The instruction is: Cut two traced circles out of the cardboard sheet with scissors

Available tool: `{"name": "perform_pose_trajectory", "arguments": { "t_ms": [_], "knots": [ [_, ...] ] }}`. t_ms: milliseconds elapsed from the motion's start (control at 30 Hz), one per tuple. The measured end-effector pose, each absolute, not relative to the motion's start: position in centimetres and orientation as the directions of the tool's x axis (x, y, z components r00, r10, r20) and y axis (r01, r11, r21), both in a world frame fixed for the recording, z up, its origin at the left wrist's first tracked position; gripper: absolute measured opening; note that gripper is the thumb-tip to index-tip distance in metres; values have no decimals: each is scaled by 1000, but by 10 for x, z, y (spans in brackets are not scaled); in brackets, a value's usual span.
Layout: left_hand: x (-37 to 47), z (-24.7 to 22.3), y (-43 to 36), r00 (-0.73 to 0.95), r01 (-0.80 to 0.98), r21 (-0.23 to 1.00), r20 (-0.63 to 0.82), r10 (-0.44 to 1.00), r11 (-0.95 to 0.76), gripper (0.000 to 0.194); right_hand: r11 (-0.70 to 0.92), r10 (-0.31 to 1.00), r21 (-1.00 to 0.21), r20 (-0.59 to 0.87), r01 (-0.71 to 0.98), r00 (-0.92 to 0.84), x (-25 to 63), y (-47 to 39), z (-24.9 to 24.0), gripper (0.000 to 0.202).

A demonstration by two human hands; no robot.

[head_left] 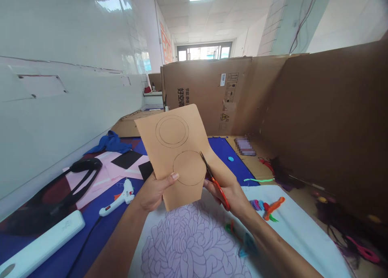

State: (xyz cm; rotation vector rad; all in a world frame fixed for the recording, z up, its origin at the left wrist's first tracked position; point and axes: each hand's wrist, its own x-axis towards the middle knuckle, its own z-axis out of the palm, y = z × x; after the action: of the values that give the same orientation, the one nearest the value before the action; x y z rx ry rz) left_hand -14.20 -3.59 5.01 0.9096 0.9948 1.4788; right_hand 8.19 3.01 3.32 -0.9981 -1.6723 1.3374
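Forearms (113, 237) nearest, above a petalled line drawing (188, 245). Between the hands, raised over the drawing: brown kraft card (160, 156) bearing circles (172, 131), presumably light, stiff yet creasable, best held by its margins. Left hand (156, 191): thumb pressed on the card's face, other fingers hidden behind. Right hand (228, 193): fingers, partly hidden, closed around orange-handled scissors (216, 184) at the lower circle's edge.

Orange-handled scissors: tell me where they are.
In the head view, just right of centre, the scissors are in the right hand, blades by the right edge of the lower circle on the brown sheet.
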Motion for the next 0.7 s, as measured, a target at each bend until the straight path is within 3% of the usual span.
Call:
{"name": "perform_pose_trajectory", "arguments": {
  "t_ms": [367,700],
  "knots": [
    [-141,51,-37,-145,-367,929,0,989,-54,77,253,887,-967,225,17,-403,80,44,15,29],
    [-140,51,-35,-168,-397,917,-26,986,-43,75,157,900,-985,111,77,-422,86,46,15,36]
  ]
}}
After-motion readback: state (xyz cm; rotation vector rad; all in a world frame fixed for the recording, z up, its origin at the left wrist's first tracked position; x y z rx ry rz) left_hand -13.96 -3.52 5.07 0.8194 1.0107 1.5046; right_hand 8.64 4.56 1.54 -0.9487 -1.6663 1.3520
